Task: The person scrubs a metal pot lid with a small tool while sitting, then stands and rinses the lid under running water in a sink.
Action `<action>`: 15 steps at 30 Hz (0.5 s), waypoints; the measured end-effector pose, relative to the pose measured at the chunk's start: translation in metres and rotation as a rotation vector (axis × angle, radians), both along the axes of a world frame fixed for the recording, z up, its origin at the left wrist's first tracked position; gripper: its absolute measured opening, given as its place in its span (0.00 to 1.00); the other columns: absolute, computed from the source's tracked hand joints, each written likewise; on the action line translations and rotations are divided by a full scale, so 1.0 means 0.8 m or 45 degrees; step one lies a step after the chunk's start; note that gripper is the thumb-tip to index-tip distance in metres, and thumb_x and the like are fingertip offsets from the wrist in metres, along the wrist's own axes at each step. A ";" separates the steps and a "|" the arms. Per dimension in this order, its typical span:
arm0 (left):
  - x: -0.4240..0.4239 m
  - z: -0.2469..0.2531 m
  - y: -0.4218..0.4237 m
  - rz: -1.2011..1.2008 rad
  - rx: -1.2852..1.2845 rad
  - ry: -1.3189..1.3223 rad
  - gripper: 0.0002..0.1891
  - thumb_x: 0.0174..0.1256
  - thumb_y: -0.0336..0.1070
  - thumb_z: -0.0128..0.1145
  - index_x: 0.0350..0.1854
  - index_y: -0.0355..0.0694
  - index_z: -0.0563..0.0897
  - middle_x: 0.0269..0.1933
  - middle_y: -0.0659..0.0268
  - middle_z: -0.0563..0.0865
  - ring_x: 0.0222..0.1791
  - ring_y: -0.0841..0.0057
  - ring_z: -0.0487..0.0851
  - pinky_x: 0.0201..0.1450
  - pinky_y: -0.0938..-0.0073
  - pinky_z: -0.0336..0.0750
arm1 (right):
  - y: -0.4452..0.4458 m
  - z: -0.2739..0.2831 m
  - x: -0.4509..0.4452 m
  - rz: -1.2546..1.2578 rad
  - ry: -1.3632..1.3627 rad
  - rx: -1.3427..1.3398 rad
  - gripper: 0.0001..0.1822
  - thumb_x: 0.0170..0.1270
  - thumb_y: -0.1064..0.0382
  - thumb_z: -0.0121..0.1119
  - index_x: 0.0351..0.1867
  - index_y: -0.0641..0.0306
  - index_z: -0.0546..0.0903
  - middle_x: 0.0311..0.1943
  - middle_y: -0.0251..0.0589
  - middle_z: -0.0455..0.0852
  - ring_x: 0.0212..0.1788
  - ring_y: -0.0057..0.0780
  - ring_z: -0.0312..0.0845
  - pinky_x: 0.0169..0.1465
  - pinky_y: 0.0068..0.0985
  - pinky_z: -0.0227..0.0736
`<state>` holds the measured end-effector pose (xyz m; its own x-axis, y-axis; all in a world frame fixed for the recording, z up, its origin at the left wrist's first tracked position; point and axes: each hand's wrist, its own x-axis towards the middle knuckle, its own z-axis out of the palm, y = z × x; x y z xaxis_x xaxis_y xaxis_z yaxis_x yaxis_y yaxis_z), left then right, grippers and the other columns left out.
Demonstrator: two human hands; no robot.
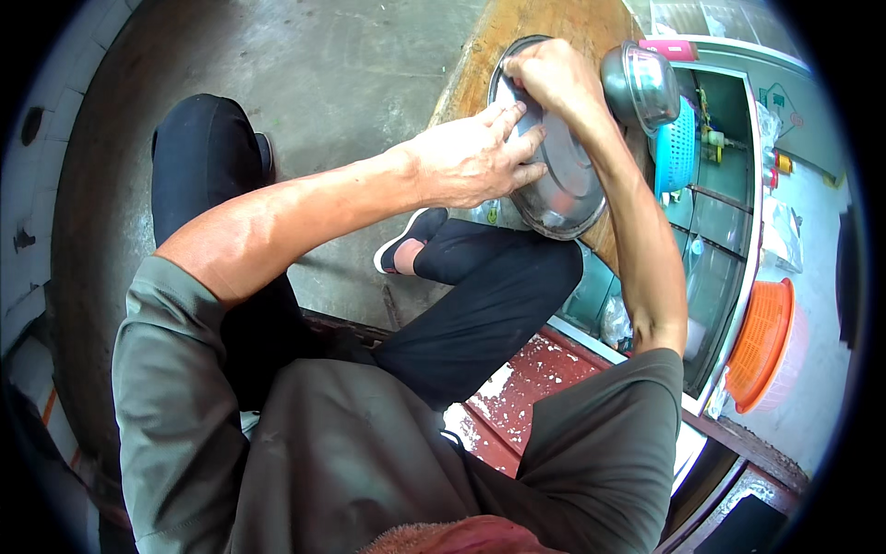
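A shiny grey metal tray or lid [566, 163] with a raised rim lies tilted on the wooden board [484, 52] before me; its exact kind is unclear. My left hand [484, 156] reaches over its near left side, fingers spread and tips touching its surface. At its far end, my right hand [557, 76] is curled, knuckles up, close to the rim. The right fingertips are mostly hidden, so I cannot tell whether they grip something. Right beside that wrist sits a stainless steel bowl [640, 90].
A blue plastic basket [675, 156] is under the steel bowl. To the right is a glass-paned cabinet [720, 221], with an orange plastic basket [761, 346] beyond it. My bent knee [547, 266] is close to the tray's near end. Worn red boards [519, 388] lie below.
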<state>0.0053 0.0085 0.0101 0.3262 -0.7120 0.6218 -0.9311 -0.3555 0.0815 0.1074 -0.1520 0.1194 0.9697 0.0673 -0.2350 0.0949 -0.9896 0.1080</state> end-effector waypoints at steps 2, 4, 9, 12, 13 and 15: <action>0.000 0.001 0.000 -0.013 -0.028 -0.001 0.28 0.78 0.47 0.66 0.78 0.50 0.87 0.78 0.47 0.78 0.77 0.42 0.79 0.84 0.49 0.75 | 0.005 0.015 0.009 -0.040 -0.048 -0.099 0.21 0.69 0.49 0.60 0.44 0.58 0.98 0.52 0.54 0.98 0.54 0.59 0.95 0.58 0.50 0.88; 0.002 0.005 -0.001 -0.047 -0.009 0.023 0.28 0.78 0.47 0.65 0.78 0.50 0.86 0.78 0.47 0.78 0.76 0.42 0.79 0.84 0.48 0.75 | 0.007 0.016 0.017 -0.242 0.022 -0.004 0.19 0.68 0.51 0.59 0.42 0.58 0.98 0.49 0.55 0.98 0.52 0.57 0.95 0.55 0.48 0.88; -0.001 0.003 0.000 -0.002 0.035 0.017 0.27 0.79 0.45 0.63 0.78 0.51 0.86 0.79 0.48 0.78 0.79 0.41 0.76 0.84 0.48 0.74 | -0.002 0.001 -0.011 -0.016 -0.062 0.063 0.20 0.68 0.49 0.62 0.39 0.60 0.97 0.32 0.55 0.97 0.39 0.52 0.98 0.49 0.46 0.89; -0.004 0.005 0.001 0.015 0.015 0.041 0.28 0.78 0.46 0.63 0.78 0.53 0.86 0.79 0.49 0.78 0.81 0.41 0.75 0.85 0.48 0.73 | 0.005 0.011 0.013 -0.217 -0.066 0.094 0.21 0.70 0.48 0.62 0.41 0.62 0.97 0.31 0.54 0.96 0.37 0.52 0.97 0.48 0.46 0.89; -0.005 0.003 0.001 0.005 0.033 0.030 0.28 0.78 0.46 0.63 0.79 0.53 0.86 0.80 0.49 0.78 0.81 0.42 0.75 0.85 0.47 0.73 | 0.008 0.018 0.011 -0.188 0.011 0.060 0.20 0.70 0.48 0.62 0.42 0.60 0.98 0.36 0.55 0.98 0.43 0.53 0.98 0.52 0.47 0.89; -0.003 0.002 -0.002 -0.015 0.058 0.002 0.28 0.78 0.46 0.64 0.79 0.54 0.86 0.80 0.49 0.78 0.81 0.42 0.75 0.86 0.47 0.72 | 0.006 0.009 -0.003 -0.062 0.050 0.022 0.20 0.71 0.47 0.62 0.43 0.57 0.98 0.44 0.55 0.99 0.51 0.54 0.96 0.58 0.47 0.88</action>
<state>0.0028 0.0066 0.0118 0.3186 -0.7433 0.5882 -0.9352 -0.3478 0.0671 0.1048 -0.1475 0.1269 0.9619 0.0245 -0.2724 0.0502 -0.9949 0.0880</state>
